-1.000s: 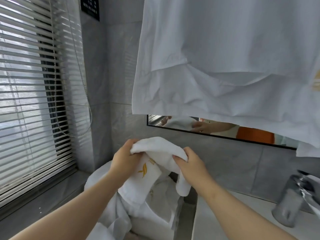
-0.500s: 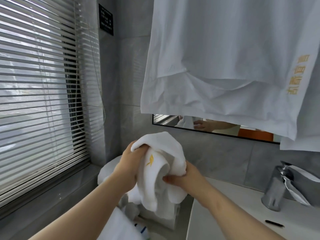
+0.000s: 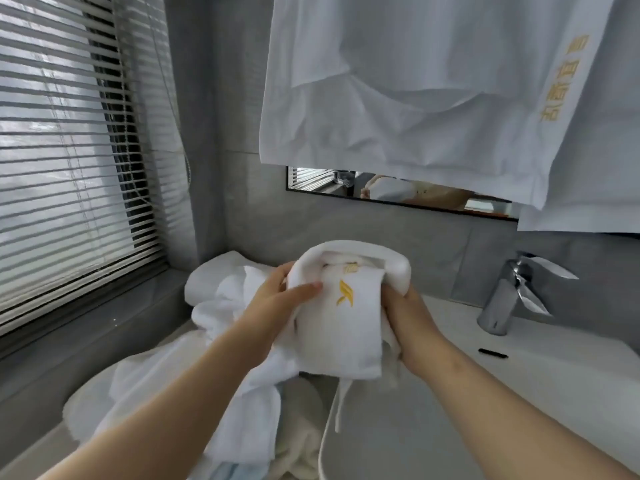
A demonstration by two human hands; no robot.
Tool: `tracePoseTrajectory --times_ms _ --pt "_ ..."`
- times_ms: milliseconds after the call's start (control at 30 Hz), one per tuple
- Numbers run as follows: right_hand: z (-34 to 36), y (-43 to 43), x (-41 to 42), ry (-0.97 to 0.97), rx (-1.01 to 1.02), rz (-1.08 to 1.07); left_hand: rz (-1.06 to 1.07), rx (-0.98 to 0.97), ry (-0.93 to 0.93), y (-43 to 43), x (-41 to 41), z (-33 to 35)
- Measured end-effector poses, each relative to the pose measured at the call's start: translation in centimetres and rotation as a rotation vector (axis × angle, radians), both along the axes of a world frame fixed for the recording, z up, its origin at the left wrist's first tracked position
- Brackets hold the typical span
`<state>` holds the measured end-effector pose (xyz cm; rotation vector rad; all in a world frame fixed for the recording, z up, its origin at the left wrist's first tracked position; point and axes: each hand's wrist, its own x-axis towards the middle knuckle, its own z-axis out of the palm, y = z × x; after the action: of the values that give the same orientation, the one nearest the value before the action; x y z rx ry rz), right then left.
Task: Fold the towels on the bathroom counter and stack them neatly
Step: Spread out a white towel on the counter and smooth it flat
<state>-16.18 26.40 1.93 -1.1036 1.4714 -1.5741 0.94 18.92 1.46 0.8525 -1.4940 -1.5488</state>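
A small white towel [image 3: 341, 327] with a gold embroidered mark is folded over and held up above the counter's left end. My left hand [image 3: 277, 303] grips its left edge, thumb laid across the front. My right hand [image 3: 408, 323] grips its right side, fingers hidden behind the cloth. Under and left of the held towel lies a heap of loose white towels [image 3: 225, 299], spreading down toward the near edge.
A white basin [image 3: 398, 431] sits below my right arm, with a chrome tap [image 3: 509, 296] at the right. White cloth with gold lettering [image 3: 433, 84] hangs over the mirror [image 3: 398, 192]. A window with blinds [image 3: 69, 150] and a grey sill fill the left.
The towel has been folded flatter, its gold mark now facing me. Both hands have shifted right and lower, toward the basin. The view has tilted down, showing more of the towel heap.
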Motion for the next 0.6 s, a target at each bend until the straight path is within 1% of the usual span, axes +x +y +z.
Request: tracePoseTrajectory --times_ms 67,167,267,333,467,533,600 --pt "-0.9 1.2 -0.6 -0.051 0.043 -0.016 -0.066 -0.006 -0.054 1.1 -0.5 -1.1" --pt "-2.4 3.1 -1.5 -0.113 0.115 -0.013 -0.164 0.042 -0.125 3.2 -1.4 -2.7" --pt "-3.9 5.0 -2.3 -0.182 0.176 -0.027 -0.161 0.083 -0.204 5.0 -2.2 -4.6" --pt "-5.0 6.3 -2.8 -0.246 0.208 -0.035 -0.148 0.1 -0.226 6.0 -2.7 -5.4" --pt "-6.7 9.2 -3.9 -0.457 0.332 -0.054 -0.151 0.178 -0.261 8.5 -4.1 -6.5" --pt "-7.4 11.1 -4.6 -0.524 0.348 -0.04 -0.166 0.227 -0.286 10.0 -5.0 -7.2" --pt "-8.5 13.4 -5.4 -0.59 0.32 0.003 -0.16 0.249 -0.316 11.7 -5.8 -7.8"
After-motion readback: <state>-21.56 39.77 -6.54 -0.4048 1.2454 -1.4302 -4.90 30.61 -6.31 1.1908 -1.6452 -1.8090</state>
